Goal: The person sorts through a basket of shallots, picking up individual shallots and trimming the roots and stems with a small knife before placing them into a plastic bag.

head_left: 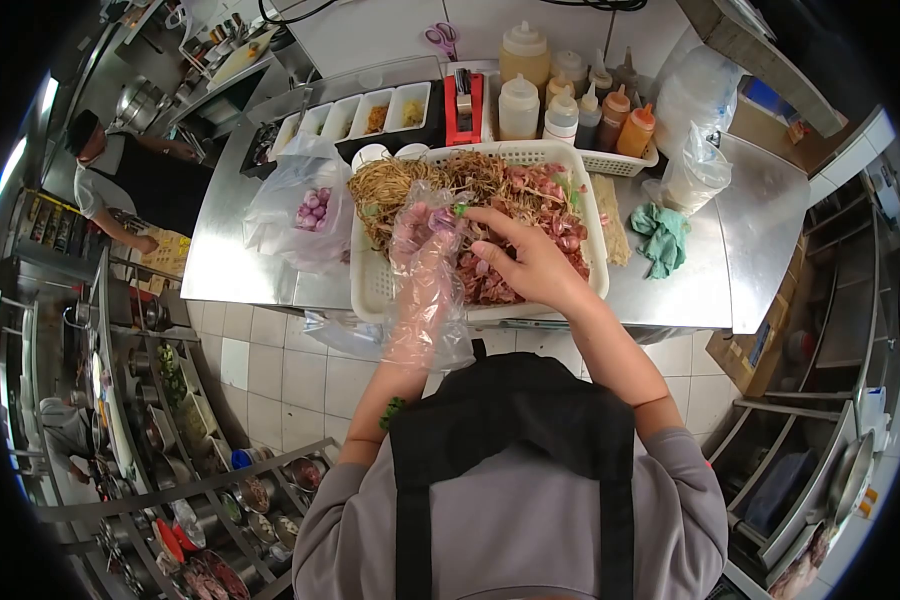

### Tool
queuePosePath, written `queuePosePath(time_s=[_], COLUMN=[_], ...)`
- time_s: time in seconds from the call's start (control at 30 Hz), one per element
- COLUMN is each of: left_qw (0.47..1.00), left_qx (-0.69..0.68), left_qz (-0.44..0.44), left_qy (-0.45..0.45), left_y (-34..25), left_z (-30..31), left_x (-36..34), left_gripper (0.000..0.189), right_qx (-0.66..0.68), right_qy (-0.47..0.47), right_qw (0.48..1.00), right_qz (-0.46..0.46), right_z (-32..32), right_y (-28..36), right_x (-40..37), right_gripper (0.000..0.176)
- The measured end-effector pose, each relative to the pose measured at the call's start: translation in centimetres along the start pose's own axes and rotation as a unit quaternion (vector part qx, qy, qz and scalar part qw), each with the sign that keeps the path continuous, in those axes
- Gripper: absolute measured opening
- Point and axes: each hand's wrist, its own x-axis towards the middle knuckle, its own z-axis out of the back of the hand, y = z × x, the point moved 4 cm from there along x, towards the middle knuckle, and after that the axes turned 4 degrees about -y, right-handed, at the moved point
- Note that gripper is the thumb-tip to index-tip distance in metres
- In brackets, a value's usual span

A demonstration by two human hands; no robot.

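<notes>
My left hand (427, 240), in a clear plastic glove, is closed on a small purple shallot (442, 220) over the white basket (367, 285). Bare and with its fingers curved, my right hand (520, 258) reaches in from the right; its index fingertip is beside the shallot, at a small green piece. Under both hands the basket holds dry brown stalks (385, 190) and reddish peels (490, 283). Left of it, peeled shallots (313, 209) lie in a plastic bag (270, 215).
Squeeze bottles (518, 108), a red device (464, 108) and a tray of condiment tubs (375, 112) line the back. Dried sticks (610, 220) and a green cloth (660, 238) lie at the right. A co-worker (120, 180) stands at far left.
</notes>
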Motion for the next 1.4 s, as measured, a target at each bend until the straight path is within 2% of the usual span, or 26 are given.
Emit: queuePosePath(time_s=[0.07,0.17,0.23,0.33,0.67,0.77,0.83,1.0,1.07,1.2,1.3,1.37,1.4], left_qw=[1.000,0.999,0.999,0.999,0.997,0.997,0.997,0.997,0.993,0.989,0.978,0.952,0.954], left_qx=[0.009,-0.035,-0.037,-0.033,-0.074,-0.077,-0.078,-0.073,-0.065,-0.063,-0.134,-0.232,-0.231], left_qz=[-0.010,0.005,0.005,0.001,0.015,0.015,0.016,0.023,0.067,0.126,0.153,0.202,0.194], left_qy=[0.006,0.002,0.003,0.007,-0.013,0.000,0.004,-0.006,-0.072,-0.053,-0.051,0.001,-0.002], left_y=[-0.4,-0.5,-0.7,-0.6,-0.2,0.1,0.2,-0.4,-0.6,0.3,0.2,0.1,-0.4], left_z=[-0.3,-1.0,-1.2,-1.1,-1.5,-1.2,-0.9,-2.3,-2.4,-0.3,-0.5,-0.2,0.1], left_x=[-0.1,-0.3,-0.4,-0.3,-0.7,-0.6,-0.5,-0.7,-0.8,-0.7,-0.7,-0.5,-0.4], left_gripper=[0.044,0.045,0.045,0.046,0.047,0.044,0.043,0.043,0.041,0.043,0.043,0.035,0.035], right_qx=[-0.006,0.045,0.005,0.022,-0.051,-0.024,0.045,0.042,0.039,0.045,0.009,-0.075,-0.071], right_qy=[-0.004,0.004,-0.019,0.005,-0.034,-0.048,-0.051,-0.069,-0.070,-0.106,-0.115,-0.191,-0.185], right_qw=[1.000,0.998,0.999,1.000,0.998,0.998,0.998,0.996,0.995,0.990,0.991,0.979,0.980], right_qz=[0.011,-0.039,0.036,-0.007,-0.010,-0.015,-0.016,-0.040,-0.058,-0.079,-0.061,0.015,0.020], right_z=[0.0,0.0,0.0,-0.3,-0.6,-0.5,-0.4,0.3,0.8,1.7,2.2,2.9,3.1], right_y=[0.2,0.2,0.6,0.2,0.5,-0.3,-1.1,-1.5,-1.3,-1.7,-1.7,-2.3,-2.5], right_x=[0.0,0.0,0.1,0.3,0.5,0.7,0.9,1.0,1.0,1.1,1.3,1.5,1.4], right_gripper=[0.038,0.038,0.037,0.037,0.030,0.027,0.025,0.025,0.025,0.026,0.028,0.026,0.026])
